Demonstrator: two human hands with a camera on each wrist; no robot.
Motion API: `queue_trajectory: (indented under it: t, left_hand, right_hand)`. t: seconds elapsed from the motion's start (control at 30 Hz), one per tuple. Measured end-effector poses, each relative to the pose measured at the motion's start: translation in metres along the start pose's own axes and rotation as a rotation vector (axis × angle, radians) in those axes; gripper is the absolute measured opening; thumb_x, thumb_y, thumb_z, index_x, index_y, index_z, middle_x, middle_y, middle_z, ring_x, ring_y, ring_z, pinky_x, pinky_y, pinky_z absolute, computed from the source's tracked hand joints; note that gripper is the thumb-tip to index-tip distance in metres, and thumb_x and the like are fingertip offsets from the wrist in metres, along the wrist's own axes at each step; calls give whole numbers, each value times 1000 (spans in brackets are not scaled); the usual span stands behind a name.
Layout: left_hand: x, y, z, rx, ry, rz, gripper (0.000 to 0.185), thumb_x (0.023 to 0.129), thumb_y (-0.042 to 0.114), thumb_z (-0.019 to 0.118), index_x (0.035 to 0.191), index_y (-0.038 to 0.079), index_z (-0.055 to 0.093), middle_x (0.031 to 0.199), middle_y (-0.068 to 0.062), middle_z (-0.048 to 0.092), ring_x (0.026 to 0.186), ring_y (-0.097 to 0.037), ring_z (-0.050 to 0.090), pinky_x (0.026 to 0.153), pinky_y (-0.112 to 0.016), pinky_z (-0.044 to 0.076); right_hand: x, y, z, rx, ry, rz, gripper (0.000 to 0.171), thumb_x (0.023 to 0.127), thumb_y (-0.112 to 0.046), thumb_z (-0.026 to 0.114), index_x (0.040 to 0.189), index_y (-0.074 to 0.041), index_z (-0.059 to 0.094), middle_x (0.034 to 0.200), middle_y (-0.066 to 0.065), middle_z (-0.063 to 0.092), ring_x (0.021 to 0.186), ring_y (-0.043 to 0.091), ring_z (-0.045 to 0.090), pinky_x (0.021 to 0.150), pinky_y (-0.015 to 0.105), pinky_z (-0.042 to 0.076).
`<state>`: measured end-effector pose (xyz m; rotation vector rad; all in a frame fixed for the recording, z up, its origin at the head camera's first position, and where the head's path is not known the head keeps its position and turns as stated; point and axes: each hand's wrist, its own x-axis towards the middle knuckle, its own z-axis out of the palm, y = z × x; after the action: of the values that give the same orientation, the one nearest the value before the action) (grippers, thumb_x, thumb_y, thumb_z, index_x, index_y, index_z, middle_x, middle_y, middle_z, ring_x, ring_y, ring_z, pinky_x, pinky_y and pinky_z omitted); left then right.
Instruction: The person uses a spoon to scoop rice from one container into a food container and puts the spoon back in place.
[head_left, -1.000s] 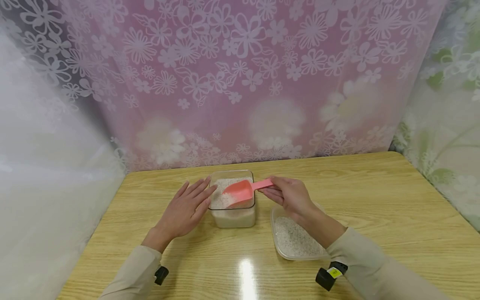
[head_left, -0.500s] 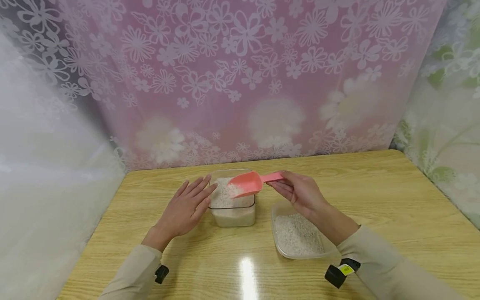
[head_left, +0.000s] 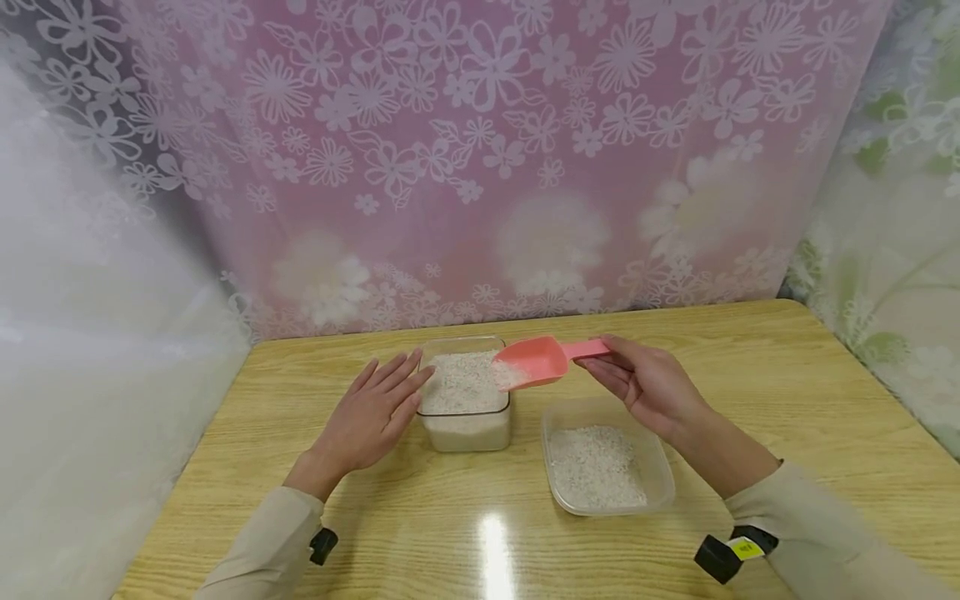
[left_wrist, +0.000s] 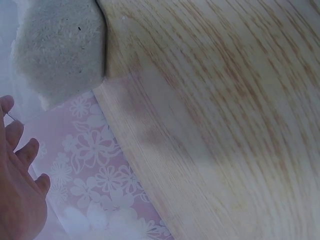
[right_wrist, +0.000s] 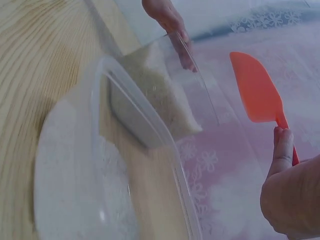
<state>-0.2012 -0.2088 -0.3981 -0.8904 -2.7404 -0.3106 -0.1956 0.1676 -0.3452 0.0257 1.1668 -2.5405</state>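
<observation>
My right hand [head_left: 648, 386] pinches the handle of a pink plastic scoop [head_left: 534, 362] that carries some rice, held in the air between two containers. In the right wrist view the scoop [right_wrist: 259, 94] shows from below, above my fingers [right_wrist: 282, 150]. My left hand [head_left: 372, 412] lies flat with straight fingers against the left side of a clear square tub [head_left: 465, 404] full of rice. A shallower clear container [head_left: 604, 455] with a thin layer of rice sits to the tub's right, under my right wrist. The left wrist view shows my fingers [left_wrist: 20, 190] and the tub [left_wrist: 60, 50].
The wooden table [head_left: 787, 400] runs wide to the right and toward me. A pink flowered curtain [head_left: 487, 158] hangs close behind its far edge, and pale drapes close off the left and right sides.
My right hand lifted the scoop out of the rice tub and carried it to the right, toward the shallow container. My left hand stayed against the tub.
</observation>
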Motion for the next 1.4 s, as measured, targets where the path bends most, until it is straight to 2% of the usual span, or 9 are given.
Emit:
queue_trajectory:
  t: [0.27,0.57,0.73,0.97,1.4]
  left_hand:
    - [1,0,-1,-5,-16,-10,48,106,40,25,150,24,35,156,1,22,143,-17,15,115,-45,8]
    - [2,-1,0,-4,-6,-6,47,106,39,26,150,25,36,156,1,22,143,-17,16,115,-46,9]
    - [3,-1,0,-13,9,2,46,106,38,28,149,24,37,156,-1,25,142,-22,22,115,-46,10]
    - [1,-2,1,-16,-5,-15,46,106,38,29,149,24,36,156,1,23,142,-21,20,115,-44,8]
    - [1,-2,2,-22,-9,-14,46,106,37,29,150,23,36,156,0,23,142,-22,21,115,-45,8]
  right_hand:
    - [-23,-14,-40,63,-92,-13,25,102,-9,47,106,2,69,103,19,69,95,23,68,84,26,51]
    - [-48,-26,-77,95,-145,-2,33,104,-7,38,111,5,68,108,20,67,99,24,66,87,28,50]
    - [-60,-30,-99,97,-166,-4,37,105,-5,33,113,6,67,109,21,66,102,26,65,90,30,49]
    - [-73,-38,-122,3,-152,2,38,105,-4,31,113,4,68,109,20,67,102,26,65,91,33,48]
    - [-89,-45,-143,-93,-62,-10,37,105,-5,34,112,0,70,108,18,68,100,26,66,88,33,51]
